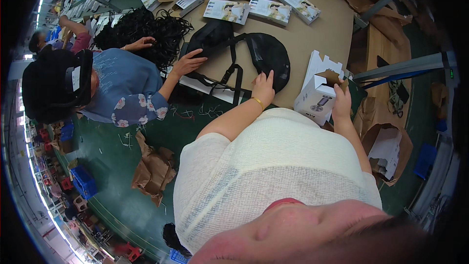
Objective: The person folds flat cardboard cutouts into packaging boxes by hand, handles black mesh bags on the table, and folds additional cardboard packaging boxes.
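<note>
A: What could be spoiled from here?

B: The black mesh harness [278,56] is laid on the table [317,32], and it is touched at two places: at the near edge of its rounded right panel by the left hand [264,89], and at the other rounded part by a co-worker's hand [191,62]. If it were tugged both ways at once, the fabric could be strained or the layout disturbed.

A: Is anything risked by the straps?

B: They are spread loosely between the rounded parts, with a buckle [227,74] among them. If the harness were lifted by one panel alone, the loops could be tangled.

A: And the white carton [308,99]?

B: It is held at a slant by the table's near edge, to the right of the harness, with its open end turned upward. Whether any weight is borne by the table cannot be told. If the hold were slackened, the carton could be tipped off; if pressed too hard, its flap could be creased.

A: How is each grip set?

B: The right hand [342,102] is closed on the carton's right side, near the open mouth. On the left, the fingers are slightly parted and rested on the panel; whether mesh is pinched or merely pressed cannot be told.
</note>
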`<state>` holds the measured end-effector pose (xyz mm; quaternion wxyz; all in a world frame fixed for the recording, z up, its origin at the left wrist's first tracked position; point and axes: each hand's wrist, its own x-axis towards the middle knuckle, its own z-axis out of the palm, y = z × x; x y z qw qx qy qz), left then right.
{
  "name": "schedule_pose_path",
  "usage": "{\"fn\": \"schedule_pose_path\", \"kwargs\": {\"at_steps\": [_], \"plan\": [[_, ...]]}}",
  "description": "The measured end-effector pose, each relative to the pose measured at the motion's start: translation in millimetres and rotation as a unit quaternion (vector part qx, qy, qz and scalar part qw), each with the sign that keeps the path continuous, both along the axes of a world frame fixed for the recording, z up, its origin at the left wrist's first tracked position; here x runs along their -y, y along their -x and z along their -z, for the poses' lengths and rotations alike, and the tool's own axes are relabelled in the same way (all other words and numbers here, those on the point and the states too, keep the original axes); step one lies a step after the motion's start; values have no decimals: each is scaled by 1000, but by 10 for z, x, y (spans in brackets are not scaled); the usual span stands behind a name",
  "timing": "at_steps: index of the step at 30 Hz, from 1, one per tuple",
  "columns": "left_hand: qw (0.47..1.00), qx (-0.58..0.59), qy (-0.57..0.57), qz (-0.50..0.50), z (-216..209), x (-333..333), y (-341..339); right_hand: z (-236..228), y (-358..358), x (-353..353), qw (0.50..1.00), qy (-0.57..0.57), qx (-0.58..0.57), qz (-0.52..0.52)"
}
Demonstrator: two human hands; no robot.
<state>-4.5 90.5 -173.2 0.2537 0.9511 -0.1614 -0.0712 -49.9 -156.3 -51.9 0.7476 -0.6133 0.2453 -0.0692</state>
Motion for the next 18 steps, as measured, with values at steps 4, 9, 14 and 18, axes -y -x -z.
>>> {"fn": "schedule_pose_path", "kwargs": {"at_steps": [4, 9, 14, 18], "plan": [[998, 20, 52, -22, 59, -88, -41, -23, 3, -21, 1000, -13, -4, 0], [966, -8, 211, -148, -47, -237, -100, 16, 32, 17, 1000, -4, 0, 9], [922, -21, 281, -266, -52, -713, -210, -5, 60, 26, 1000, 2, 1, 9], [844, -72, 429, -314, -151, -1033, -333, 21, 62, 63, 1000, -17, -13, 22]]}}
